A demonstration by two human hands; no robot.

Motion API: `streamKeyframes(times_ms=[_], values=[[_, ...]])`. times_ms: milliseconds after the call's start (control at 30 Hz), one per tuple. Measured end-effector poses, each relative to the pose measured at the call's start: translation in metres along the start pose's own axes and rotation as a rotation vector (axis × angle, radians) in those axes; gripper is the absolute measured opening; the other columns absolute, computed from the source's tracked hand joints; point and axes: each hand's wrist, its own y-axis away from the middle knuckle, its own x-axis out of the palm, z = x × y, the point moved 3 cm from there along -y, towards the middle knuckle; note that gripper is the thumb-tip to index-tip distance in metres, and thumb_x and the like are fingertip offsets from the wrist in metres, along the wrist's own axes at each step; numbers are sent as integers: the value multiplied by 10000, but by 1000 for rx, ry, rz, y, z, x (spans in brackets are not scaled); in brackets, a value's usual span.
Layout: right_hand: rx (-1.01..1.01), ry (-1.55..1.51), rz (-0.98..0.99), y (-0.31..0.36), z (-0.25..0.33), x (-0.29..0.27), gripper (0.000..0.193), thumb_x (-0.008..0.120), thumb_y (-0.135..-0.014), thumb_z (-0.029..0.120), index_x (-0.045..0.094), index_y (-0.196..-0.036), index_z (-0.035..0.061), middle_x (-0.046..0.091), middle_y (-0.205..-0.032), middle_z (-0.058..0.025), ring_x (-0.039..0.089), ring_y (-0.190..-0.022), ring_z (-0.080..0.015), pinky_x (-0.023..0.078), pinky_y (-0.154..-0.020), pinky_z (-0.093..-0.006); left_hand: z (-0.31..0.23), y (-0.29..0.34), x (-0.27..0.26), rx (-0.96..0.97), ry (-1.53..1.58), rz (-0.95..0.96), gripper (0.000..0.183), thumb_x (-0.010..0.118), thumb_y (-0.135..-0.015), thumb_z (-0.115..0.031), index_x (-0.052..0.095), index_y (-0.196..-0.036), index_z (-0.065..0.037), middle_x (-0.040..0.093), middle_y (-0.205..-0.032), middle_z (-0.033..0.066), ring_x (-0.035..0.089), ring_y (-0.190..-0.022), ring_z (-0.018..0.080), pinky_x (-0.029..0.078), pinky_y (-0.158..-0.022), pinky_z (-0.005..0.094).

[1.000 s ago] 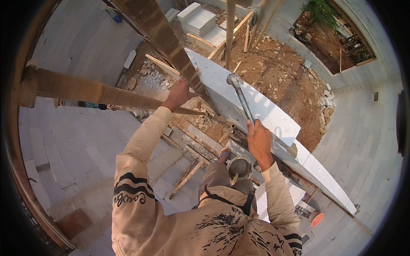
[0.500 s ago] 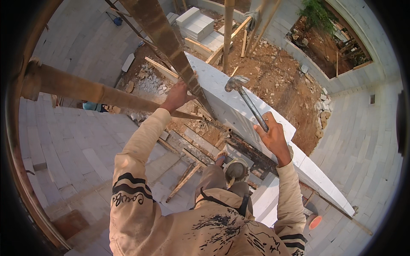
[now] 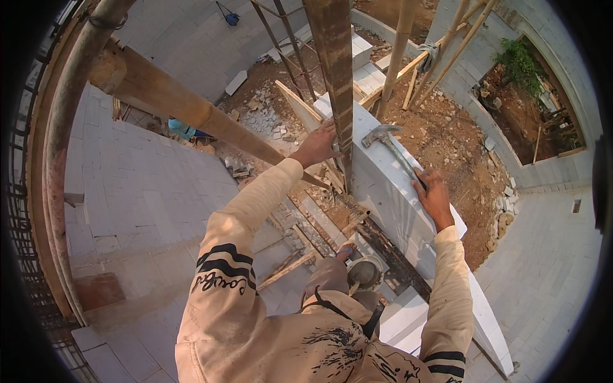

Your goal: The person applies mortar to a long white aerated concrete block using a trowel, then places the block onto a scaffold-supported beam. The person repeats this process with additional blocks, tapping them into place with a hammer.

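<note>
My right hand (image 3: 435,196) is closed round the handle of a claw hammer (image 3: 403,159). The hammer's metal head lies at or just over the top of a white block wall (image 3: 377,191); actual contact is hard to tell. My left hand (image 3: 316,145) is stretched out against the side of an upright wooden plank (image 3: 336,70), fingers extended and thumb apart. That plank stands along the near face of the wall, left of the hammer.
A thick bamboo pole (image 3: 204,115) slants in from the left, ending below my left hand. Beneath me are scaffold boards (image 3: 319,220) and a bucket (image 3: 366,273) by my legs. Rubble (image 3: 262,115) covers the ground, and a window opening (image 3: 530,96) is at the right.
The view has turned, shifting the scene rightward. The hammer has tipped lower toward the wall top in my right hand. My left hand stays at the plank.
</note>
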Motion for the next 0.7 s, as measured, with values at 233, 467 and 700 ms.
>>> streamKeyframes(times_ms=[233,467,700], values=[[-50,61,-132,13,7,8,412,705,-928,116,709,-1336,59,654,-1256,-216,618,-1190,-413,502,-1044,-486,0,-1,-5,-69,63,59,879,889,-778,-339,504,-1497,-10,477,-1599,208,276,-1586,376,329,-1277,473],[-24,59,-193,4,4,12,358,689,-941,113,735,-1292,60,686,-1256,-201,619,-1196,-395,510,-1049,-470,-1,-4,-2,-89,-73,121,938,881,-802,-364,444,-1614,-189,413,-1679,77,398,-1517,387,381,-1246,481],[-50,-248,-377,65,74,-48,381,691,-952,86,694,-1327,19,671,-1259,-190,639,-1121,-387,527,-998,-436,-5,-6,0,-36,-66,-11,983,948,-719,-238,486,-1584,-164,422,-1683,50,297,-1588,344,332,-1272,491]])
